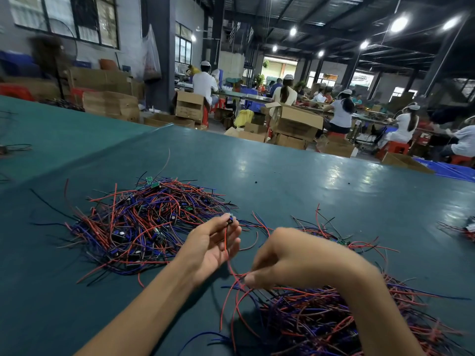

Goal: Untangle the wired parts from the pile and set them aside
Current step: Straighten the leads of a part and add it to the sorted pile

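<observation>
– Wired parts: where do they lie in the head view?
– Most sit in the tangled pile (144,222) on the bench (282,176), to the far left of the hands. One wired part (229,219) is up off the bench, between that pile and the near-right side.
– Who has it?
– The left hand (213,246), palm up. Its grip is narrow, with thumb and fingertips pinching the small dark body. Its red wire (226,242) runs down across the palm to the right hand (280,258), whose curled fingers pinch it low, just above the bench. That hand is blurred, so nothing finer can be told.
– How far along is the job?
– Partway, by the look of it. A large heap (316,314) of red and blue wires lies near right, under the right forearm, and is probably the parts set aside. A thinner scatter (336,236) lies beyond it. The pile is big and knotted, so much is left.
</observation>
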